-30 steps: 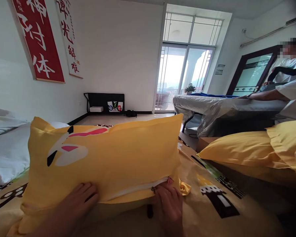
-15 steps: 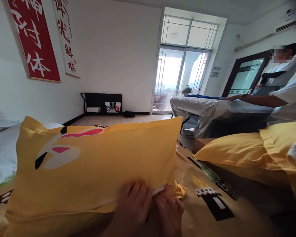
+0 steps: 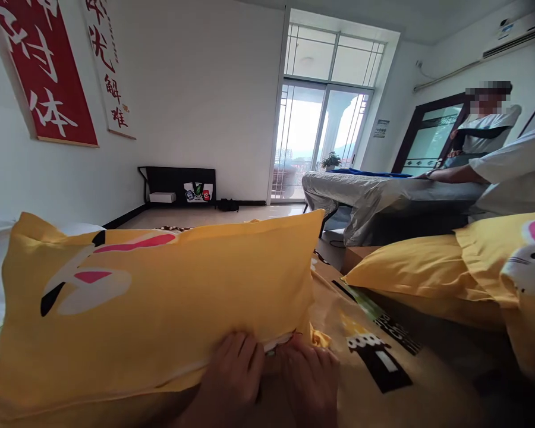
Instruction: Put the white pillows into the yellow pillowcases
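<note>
A plump, smooth yellow pillow (image 3: 182, 297) fills eight o'clock, on printed cloth (image 3: 356, 386). At six o'clock, the left hand (image 3: 238, 364) and right hand (image 3: 311, 374), fingers bunched narrow, hold its soft, thin lower edge.

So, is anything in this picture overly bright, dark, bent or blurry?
All in the head view: daylight nearly washes out the sliding glass door; the bottom right corner is dark; the bare left hand and bare right hand look dim and slightly soft against the yellow printed fabric pillow; the red hanging scroll with white characters leans, probably from wide-angle distortion.
</note>
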`<state>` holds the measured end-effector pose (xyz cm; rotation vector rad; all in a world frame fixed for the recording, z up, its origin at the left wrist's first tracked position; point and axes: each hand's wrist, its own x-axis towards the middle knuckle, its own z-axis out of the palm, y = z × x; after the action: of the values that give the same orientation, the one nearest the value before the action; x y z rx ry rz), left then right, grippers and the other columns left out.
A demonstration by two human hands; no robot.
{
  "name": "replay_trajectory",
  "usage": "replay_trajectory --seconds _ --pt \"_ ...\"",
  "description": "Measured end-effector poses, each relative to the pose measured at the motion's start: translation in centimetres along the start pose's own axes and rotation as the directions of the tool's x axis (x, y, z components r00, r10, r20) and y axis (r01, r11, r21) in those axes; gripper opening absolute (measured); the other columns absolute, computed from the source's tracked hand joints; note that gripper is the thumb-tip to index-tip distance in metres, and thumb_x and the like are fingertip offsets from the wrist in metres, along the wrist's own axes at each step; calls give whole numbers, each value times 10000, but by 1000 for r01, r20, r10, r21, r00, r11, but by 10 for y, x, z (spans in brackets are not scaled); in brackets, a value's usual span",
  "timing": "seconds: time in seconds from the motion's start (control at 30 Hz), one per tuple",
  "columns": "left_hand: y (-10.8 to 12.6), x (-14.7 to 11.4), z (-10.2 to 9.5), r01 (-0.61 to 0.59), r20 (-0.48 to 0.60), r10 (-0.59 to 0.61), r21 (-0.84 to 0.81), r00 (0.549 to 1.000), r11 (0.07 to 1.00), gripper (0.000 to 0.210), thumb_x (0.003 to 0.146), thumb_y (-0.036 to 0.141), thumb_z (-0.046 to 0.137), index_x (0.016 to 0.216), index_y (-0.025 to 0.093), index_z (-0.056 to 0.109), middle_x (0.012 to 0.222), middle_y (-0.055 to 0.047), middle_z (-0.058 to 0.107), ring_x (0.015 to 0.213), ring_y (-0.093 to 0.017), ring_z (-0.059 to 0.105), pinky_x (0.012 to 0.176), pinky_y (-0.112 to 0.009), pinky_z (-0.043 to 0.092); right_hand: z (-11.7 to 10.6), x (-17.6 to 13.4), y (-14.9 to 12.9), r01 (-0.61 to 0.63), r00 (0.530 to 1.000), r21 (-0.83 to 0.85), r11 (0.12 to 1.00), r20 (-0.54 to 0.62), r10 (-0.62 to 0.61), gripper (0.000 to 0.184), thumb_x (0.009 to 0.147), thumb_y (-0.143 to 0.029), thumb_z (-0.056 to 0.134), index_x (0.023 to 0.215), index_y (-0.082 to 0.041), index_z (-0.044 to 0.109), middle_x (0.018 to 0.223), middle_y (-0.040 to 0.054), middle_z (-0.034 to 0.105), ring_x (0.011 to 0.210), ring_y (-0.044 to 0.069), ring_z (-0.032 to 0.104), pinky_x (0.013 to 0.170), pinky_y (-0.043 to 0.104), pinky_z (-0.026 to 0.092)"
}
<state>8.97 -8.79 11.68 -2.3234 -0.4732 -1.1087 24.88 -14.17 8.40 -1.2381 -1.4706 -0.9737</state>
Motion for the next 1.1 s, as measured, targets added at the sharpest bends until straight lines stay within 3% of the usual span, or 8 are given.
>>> replay_trajectory --seconds 0.37,0.47,0.6,0.7,0.87,1.0,1.1 --pt "-1 1 -3 -76 -48 74 -37 996 996 394 969 99 237 872 121 618 712 -57 493 663 -175 432 607 -324 309 6 7 15 -115 984 -137 984 122 132 251 908 -154 463 669 -226 492 617 11 533 673 196 467 664 336 317" --pt "-2 1 0 -72 -84 67 -57 994 996 354 965 99 287 825 129 611 709 -52 495 669 -173 427 623 -321 313 4 8 18 -113 983 -157 981 127 134 245 907 -184 468 666 -229 488 618 13 536 675 202 465 662 340 317" --pt "-4 -1 3 -37 -52 33 -88 998 995 330 962 98 316 794 135 598 702 -47 487 666 -173 418 618 -317 301 1 8 22 -144 980 -128 981 121 160 267 930 -246 475 668 -228 517 631 10 557 684 201 485 678 340 333" --pt "-8 0 5 -13 -75 6 -92 997 996 308 945 76 363 729 146 570 668 -34 465 637 -167 391 589 -312 263 -3 9 29 -242 958 -21 970 150 243 324 943 -343 492 643 -230 539 644 4 581 679 190 515 667 321 370" --pt "-16 4 7 -19 -44 14 -121 999 993 295 959 112 360 790 148 599 664 -34 483 613 -162 402 574 -299 264 -9 12 43 -487 855 219 846 316 411 336 898 -462 565 666 -225 621 750 29 644 722 178 595 624 268 467" --pt "-19 4 9 -8 -38 4 -110 999 994 319 962 120 336 763 152 582 660 -37 488 612 -167 417 570 -303 286 -8 12 47 -545 830 364 755 365 422 287 921 -417 539 753 -221 664 810 32 668 754 168 629 642 243 503" --pt "-21 4 9 -16 -32 13 -92 999 996 307 958 114 337 772 154 578 665 -36 489 616 -167 430 570 -300 295 -6 9 46 -531 840 411 741 372 396 173 927 -348 546 891 -235 673 847 18 671 749 152 627 660 231 516"
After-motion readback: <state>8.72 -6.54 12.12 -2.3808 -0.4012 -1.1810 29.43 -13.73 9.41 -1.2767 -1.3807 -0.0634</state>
